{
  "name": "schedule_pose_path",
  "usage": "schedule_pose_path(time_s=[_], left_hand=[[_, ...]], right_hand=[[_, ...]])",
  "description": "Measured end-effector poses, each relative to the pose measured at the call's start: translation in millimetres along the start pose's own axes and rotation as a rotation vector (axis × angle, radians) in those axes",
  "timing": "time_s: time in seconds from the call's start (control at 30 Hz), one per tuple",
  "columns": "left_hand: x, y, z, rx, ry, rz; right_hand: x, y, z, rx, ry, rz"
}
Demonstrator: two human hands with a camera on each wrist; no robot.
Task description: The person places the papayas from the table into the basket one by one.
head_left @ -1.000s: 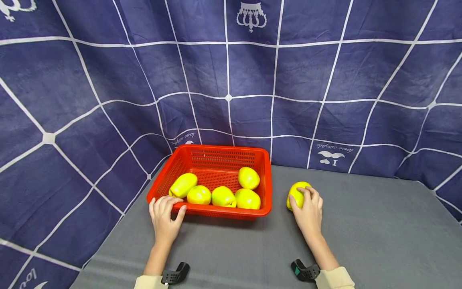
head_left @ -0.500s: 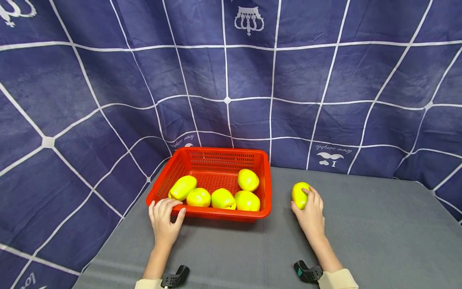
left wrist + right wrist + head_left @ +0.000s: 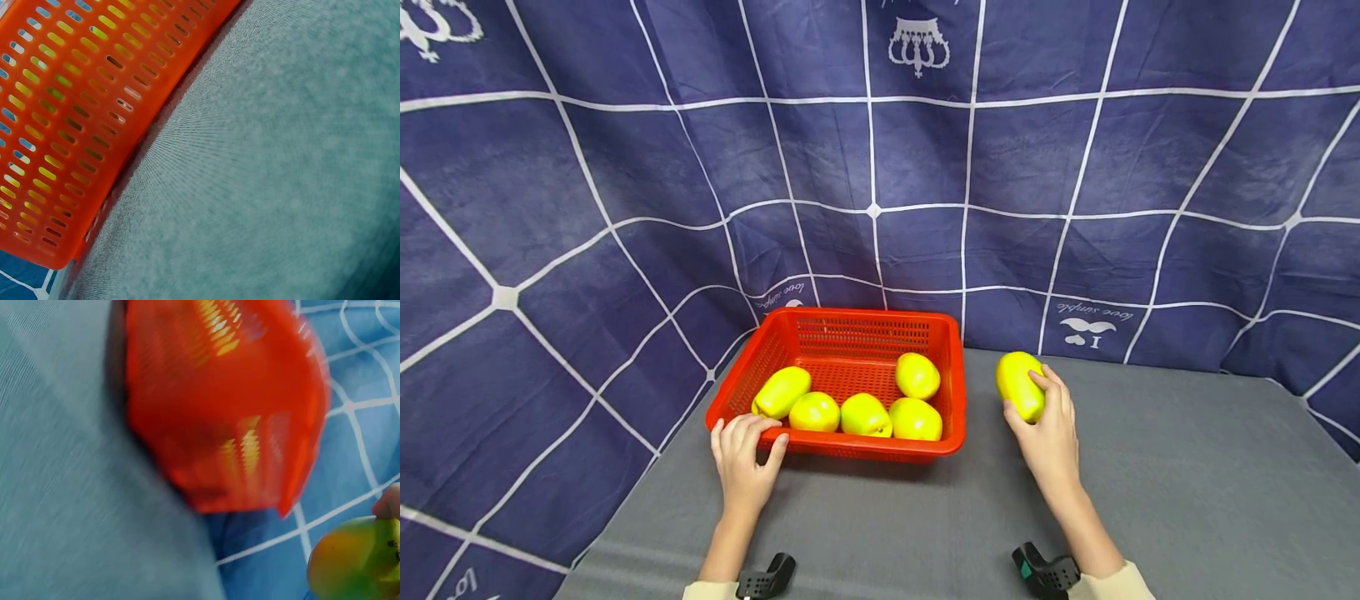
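Note:
My right hand (image 3: 1051, 433) grips a yellow mango (image 3: 1021, 386), held up over the grey table to the right of the basket. In the right wrist view the mango (image 3: 353, 559) shows orange and green patches, with a fingertip on it. At the near left corner of the red plastic basket (image 3: 850, 446), my left hand (image 3: 745, 462) holds the rim, fingers over the edge and thumb on the near side. Several yellow mangoes (image 3: 867, 415) lie inside the basket, most along its near wall. The left wrist view shows the basket's slotted wall (image 3: 94, 106) but no hand.
A grey cloth (image 3: 1187, 483) covers the table. Behind and to the left hangs a dark blue curtain (image 3: 1015, 167) with white grid lines, close to the basket's far side. Black wrist bands (image 3: 766, 577) sit on both wrists.
My right hand has taken hold of the mango and lifted it off the table, tilting it. The left hand stays on the basket's rim, and the basket has not visibly moved.

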State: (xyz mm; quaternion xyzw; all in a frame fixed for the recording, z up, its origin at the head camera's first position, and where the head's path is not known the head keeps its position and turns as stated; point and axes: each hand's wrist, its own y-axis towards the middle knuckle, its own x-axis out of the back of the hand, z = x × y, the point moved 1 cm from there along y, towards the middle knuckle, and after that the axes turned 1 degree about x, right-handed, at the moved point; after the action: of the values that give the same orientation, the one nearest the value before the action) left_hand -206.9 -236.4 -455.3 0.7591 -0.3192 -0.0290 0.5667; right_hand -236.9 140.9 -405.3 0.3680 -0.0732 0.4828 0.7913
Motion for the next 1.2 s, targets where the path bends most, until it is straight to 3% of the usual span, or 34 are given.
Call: schedule_pose_path(time_s=[0.27, 0.4, 0.57, 0.83, 1.03, 1.2], left_hand=[[0.4, -0.8, 0.1, 0.010, -0.004, 0.006], [0.6, -1.0, 0.9, 0.016, 0.006, 0.015], [-0.2, -0.8, 1.5, 0.013, 0.009, 0.014], [-0.2, -0.9, 1.7, 0.021, 0.012, 0.023], [-0.1, 0.4, -0.7, 0.021, 0.003, 0.021], [0.5, 0.2, -0.6, 0.015, 0.003, 0.010]], right_hand=[[8, -11.1, 42, 0.138, 0.150, 0.018], [-1, -21.4, 56, 0.237, 0.180, 0.071], [-16, -28.8, 71, 0.299, 0.176, 0.170], [-51, -6.7, 100, 0.332, 0.127, 0.295], [-85, 16.9, 117, 0.243, 0.070, 0.409], [-112, 31.4, 119, 0.182, 0.035, 0.463]])
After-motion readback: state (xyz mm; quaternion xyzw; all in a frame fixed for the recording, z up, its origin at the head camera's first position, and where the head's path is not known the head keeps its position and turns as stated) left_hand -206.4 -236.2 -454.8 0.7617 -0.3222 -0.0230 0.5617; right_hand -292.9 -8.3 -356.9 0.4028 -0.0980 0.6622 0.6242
